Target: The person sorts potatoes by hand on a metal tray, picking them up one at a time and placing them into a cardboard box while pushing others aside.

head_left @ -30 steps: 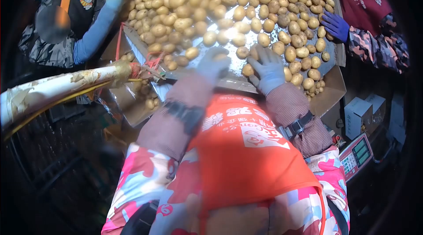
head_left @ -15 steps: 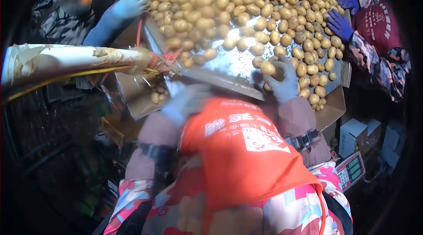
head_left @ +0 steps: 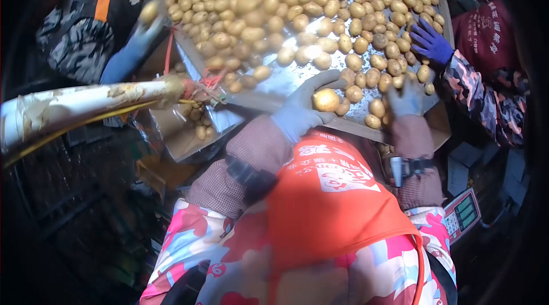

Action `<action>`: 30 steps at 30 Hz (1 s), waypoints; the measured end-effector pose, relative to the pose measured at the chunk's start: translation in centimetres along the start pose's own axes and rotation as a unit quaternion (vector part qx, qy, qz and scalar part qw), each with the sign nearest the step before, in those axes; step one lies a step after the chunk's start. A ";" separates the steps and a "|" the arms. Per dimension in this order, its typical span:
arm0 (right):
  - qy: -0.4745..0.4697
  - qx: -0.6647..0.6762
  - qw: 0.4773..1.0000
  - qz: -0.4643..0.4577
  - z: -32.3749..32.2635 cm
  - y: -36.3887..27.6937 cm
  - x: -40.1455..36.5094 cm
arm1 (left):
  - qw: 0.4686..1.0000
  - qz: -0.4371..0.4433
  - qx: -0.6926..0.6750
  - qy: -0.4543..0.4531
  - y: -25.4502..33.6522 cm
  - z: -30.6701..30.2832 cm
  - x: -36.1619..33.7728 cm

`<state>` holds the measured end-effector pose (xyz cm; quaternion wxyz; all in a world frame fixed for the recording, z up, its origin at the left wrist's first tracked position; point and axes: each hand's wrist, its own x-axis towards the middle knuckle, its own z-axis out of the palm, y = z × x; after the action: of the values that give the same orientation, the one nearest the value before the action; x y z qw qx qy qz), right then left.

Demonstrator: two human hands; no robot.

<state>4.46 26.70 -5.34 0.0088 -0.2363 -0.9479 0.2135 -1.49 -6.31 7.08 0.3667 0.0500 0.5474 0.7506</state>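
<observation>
I log tray point(head_left: 283, 79) and near-left-corner box point(head_left: 164, 127) holding potatoes point(head_left: 224, 40); left hand point(head_left: 300, 107), now returned, half-curls round one potato point(head_left: 326, 100); blurred right hand point(head_left: 407, 98): cannot tell.

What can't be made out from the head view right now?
All in the head view:
- Right hand: blurred, so whether it grips anything can't be told.
- Held potato: its palm side is hidden by the left hand.
- Scale: digits too small to read.
- Tray: far end cut off by the top edge; much of its surface hidden under potatoes.
</observation>
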 end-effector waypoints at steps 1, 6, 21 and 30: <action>0.038 -0.018 0.999 -0.006 1.8 -2.4 -1.1 | 0.999 0.014 0.048 0.001 0.1 -0.1 0.2; 0.011 -0.038 0.973 -0.228 -1.2 -9.6 -4.2 | 0.982 -0.074 0.162 0.066 -1.9 -0.8 3.0; 0.028 -0.072 0.994 -0.075 3.5 -4.0 10.5 | 0.948 -0.212 0.059 0.228 -6.0 -7.3 0.8; -0.001 0.108 0.959 -0.261 -0.3 -0.7 -2.3 | 0.920 -0.277 0.074 0.268 -5.6 -8.4 1.8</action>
<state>6.22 25.24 -4.55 0.0884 0.0214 -0.9481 0.3047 -3.99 -11.09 -1.60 0.3945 -0.2795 0.6711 0.5620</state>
